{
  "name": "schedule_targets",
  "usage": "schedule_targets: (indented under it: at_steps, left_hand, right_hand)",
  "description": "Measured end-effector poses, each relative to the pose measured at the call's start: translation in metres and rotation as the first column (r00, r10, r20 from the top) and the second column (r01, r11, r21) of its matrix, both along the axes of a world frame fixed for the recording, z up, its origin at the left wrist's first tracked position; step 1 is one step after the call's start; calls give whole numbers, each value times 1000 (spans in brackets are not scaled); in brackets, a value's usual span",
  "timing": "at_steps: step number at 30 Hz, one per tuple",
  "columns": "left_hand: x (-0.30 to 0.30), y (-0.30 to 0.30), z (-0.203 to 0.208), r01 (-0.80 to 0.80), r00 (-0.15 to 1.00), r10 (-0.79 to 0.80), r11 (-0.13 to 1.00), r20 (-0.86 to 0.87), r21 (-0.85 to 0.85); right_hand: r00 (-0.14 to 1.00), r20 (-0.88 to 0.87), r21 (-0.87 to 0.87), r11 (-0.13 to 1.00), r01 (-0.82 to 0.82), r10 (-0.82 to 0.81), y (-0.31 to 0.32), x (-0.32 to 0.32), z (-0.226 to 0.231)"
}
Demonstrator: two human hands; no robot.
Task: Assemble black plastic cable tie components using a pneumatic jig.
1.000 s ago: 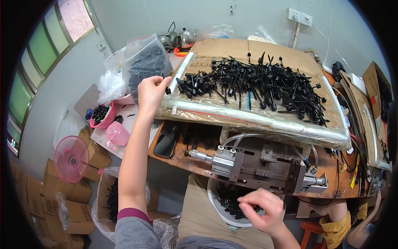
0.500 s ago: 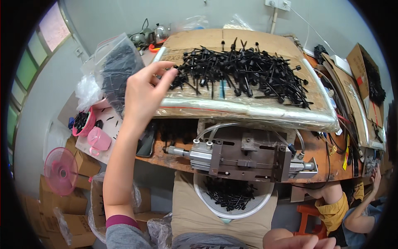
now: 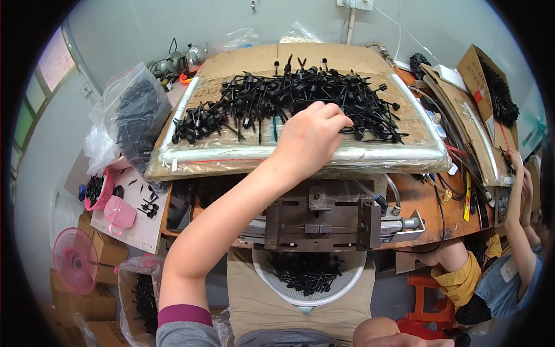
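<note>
My left hand (image 3: 312, 136) reaches over the sloped cardboard board (image 3: 202, 147) to the near side of a heap of black plastic pieces (image 3: 277, 95), each with a thin stem and a wider head. Its fingers are bent together at the heap; what they pinch, if anything, is hidden. Only part of my right hand (image 3: 400, 340) shows at the bottom edge, its fingers mostly cut off. Beneath the board stands a metal clamping fixture (image 3: 295, 222) with air cylinders. A white basket (image 3: 356, 283) holding more black pieces rests on my lap.
At the left are a clear bag of black pieces (image 3: 139, 113), a pink cup (image 3: 120, 211) and a pink fan (image 3: 75, 260). Another person's arm (image 3: 514, 214) works at the right, beside a second cardboard board (image 3: 474, 121) and an open carton (image 3: 477, 72). An orange stool (image 3: 425, 303) stands below.
My left hand has moved right, from the heap's left end to its near right part. The view has shifted slightly. My right hand has sunk lower, and more black pieces lie at the heap's left end.
</note>
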State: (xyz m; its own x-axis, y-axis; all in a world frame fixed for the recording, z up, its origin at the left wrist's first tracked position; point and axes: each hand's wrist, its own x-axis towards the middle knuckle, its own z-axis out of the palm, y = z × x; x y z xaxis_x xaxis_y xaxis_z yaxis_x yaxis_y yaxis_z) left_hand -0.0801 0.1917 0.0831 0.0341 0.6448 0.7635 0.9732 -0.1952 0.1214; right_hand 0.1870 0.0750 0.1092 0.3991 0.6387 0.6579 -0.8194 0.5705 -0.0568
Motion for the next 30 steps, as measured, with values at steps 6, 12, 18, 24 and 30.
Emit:
schedule_targets:
  at_steps: [6,12,18,24,30]
  left_hand:
    - [-1,38,-13,-114,970,115,993,-212,15]
    - [-4,44,4,-3,958,-6,999,-285,-33]
    - [-11,14,14,133,968,-108,986,224,-99]
    - [-12,-37,44,283,784,-171,954,596,-98]
    - [2,-85,28,246,863,-133,953,487,-175]
  right_hand:
    - [970,169,20,983,-180,174,0,4,-5]
    - [665,742,506,718,-478,-80,63,20,-48]
    - [370,869,431,869,-245,-327,123,-5,-56]
    - [132,879,452,889,73,-458,201,-68,-20]
    - [-128,687,724,688,38,-716,250,-115,-1]
